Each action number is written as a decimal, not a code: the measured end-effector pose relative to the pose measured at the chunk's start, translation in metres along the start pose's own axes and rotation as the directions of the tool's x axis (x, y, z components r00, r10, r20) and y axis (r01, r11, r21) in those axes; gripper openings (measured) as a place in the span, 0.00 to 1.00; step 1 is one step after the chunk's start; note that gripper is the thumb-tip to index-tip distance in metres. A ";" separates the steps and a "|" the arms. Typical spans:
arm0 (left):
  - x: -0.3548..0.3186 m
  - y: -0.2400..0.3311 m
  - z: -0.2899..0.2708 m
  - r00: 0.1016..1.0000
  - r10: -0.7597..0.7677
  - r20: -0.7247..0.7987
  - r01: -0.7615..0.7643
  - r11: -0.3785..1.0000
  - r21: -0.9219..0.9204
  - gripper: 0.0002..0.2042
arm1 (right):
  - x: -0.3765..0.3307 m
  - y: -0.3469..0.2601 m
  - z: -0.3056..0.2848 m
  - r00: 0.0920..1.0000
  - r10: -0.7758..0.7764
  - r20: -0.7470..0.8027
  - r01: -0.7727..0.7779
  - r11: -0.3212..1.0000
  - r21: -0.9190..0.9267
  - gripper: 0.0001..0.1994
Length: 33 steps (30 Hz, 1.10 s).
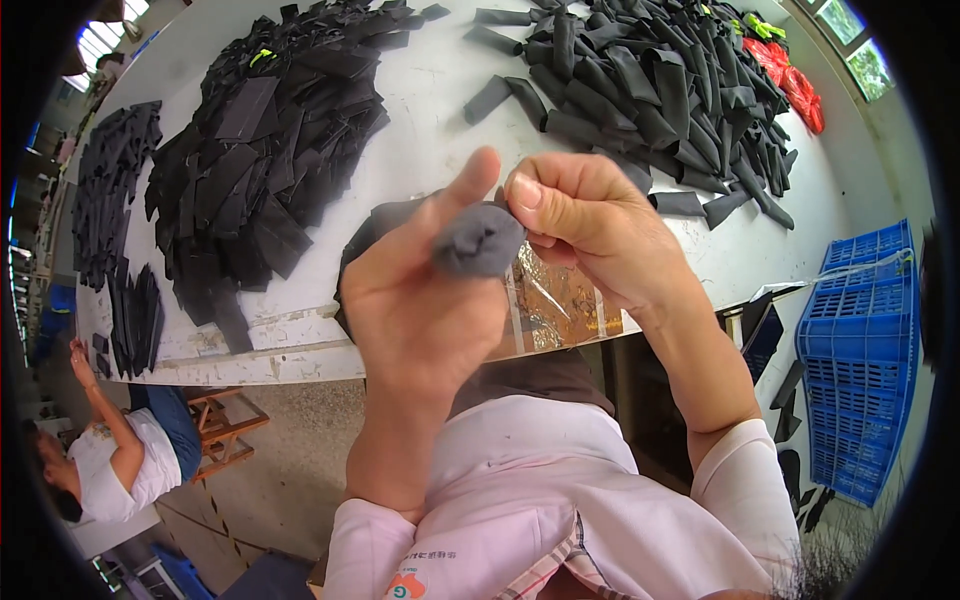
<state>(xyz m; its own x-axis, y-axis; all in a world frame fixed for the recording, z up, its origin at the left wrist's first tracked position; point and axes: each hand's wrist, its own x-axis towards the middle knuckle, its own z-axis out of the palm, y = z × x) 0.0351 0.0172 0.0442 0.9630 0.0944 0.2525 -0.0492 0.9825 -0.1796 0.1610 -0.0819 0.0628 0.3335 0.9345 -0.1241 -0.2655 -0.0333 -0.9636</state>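
A dark grey piece of fabric (478, 242), bunched and slightly blurred, is between my hands above the table's near edge. My left hand (425, 300) holds it, thumb pointing up; the fabric hides the ends of the other fingers. At the fabric's right edge, my right hand (592, 215) pinches with thumb and curled forefinger. Behind my left hand, more dark fabric (395, 215) lies on the table, partly covered. Below my right hand, a brown panel under clear shiny film (560, 300) sits at the table edge.
Flat dark fabric pieces (265, 150) form a heap on the white table (430, 110), with another pile (112, 190) farther left. Rolled dark fabric tubes (640, 90) and a red plastic bag (795, 85) lie back right. Blue crates (858, 360) stand right; another person (125, 450) sits left.
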 end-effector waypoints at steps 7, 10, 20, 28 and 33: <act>-0.018 -0.004 -0.074 0.870 0.108 -0.482 -0.157 0.986 -0.062 0.14 | -0.007 0.099 -0.021 0.967 0.233 -0.097 -0.196 0.936 0.294 0.14; -0.004 -0.012 -0.014 0.996 0.073 -0.056 -0.064 0.988 0.138 0.18 | -0.012 0.022 0.000 0.984 -0.169 -0.053 0.173 0.982 0.079 0.14; -0.009 0.011 -0.038 0.931 0.110 -0.349 -0.046 0.981 0.187 0.12 | 0.012 0.049 -0.021 0.986 0.060 0.156 -0.100 0.960 0.263 0.15; 0.006 0.005 -0.011 0.930 0.179 -0.322 -0.289 0.897 -0.335 0.07 | 0.036 0.018 -0.008 0.979 0.065 0.195 -0.069 0.998 0.014 0.16; -0.014 0.008 -0.050 0.897 0.194 -0.397 -0.186 0.981 0.058 0.13 | 0.022 0.048 -0.025 0.959 0.194 0.206 -0.239 0.945 0.222 0.16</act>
<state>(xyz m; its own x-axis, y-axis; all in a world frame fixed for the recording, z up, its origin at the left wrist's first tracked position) 0.0347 0.0157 -0.0087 0.9595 0.2116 -0.1860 -0.2432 0.9554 -0.1676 0.1778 -0.0713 0.0075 0.0825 0.9628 -0.2574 -0.5310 -0.1761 -0.8288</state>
